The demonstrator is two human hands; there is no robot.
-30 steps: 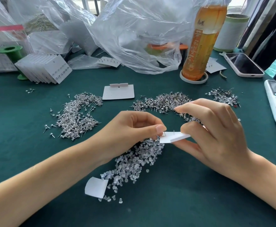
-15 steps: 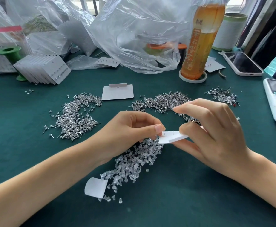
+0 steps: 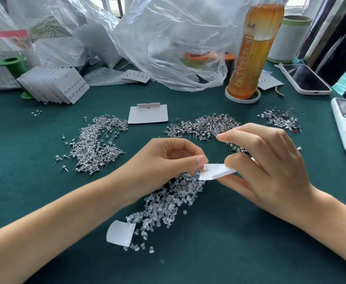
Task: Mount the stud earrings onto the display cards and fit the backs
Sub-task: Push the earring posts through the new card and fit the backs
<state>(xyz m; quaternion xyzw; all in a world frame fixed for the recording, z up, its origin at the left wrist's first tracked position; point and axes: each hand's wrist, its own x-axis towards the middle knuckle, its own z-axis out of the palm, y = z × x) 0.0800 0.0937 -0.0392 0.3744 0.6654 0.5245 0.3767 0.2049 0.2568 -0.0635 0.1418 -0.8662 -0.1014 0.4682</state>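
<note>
Dark green cloth covers the counter (image 3: pixel 45 201), and crumpled clear plastic bags (image 3: pixel 168 48) crowd its far edge beside a tall bottle of amber drink (image 3: pixel 254 52) standing on a white ring. Near the middle, the right hand (image 3: pixel 270 167) pinches a small white display card (image 3: pixel 217 171) between thumb and curled fingers, holding it roughly level above the cloth; two thin metal earring posts (image 3: pixel 217 165) stick up through it. The left hand (image 3: pixel 164 160) has its fingers curled, thumb and fingertips pressed together at the card's left end by the nearer post; whether a back sits between them is too small to tell. Just below the hands spreads a heap of clear plastic earring backs (image 3: pixel 168 201), touching a curled white paper scrap (image 3: pixel 119 232). Toward the left edge lies a pile of silver stud earrings (image 3: pixel 96 144); a second pile (image 3: pixel 205 126) lies beyond the hands. A blank white card (image 3: pixel 147 114) lies flat between them, a stack of filled cards (image 3: pixel 55 85) at the far left, a white-cased phone (image 3: pixel 305 78) far right
</note>
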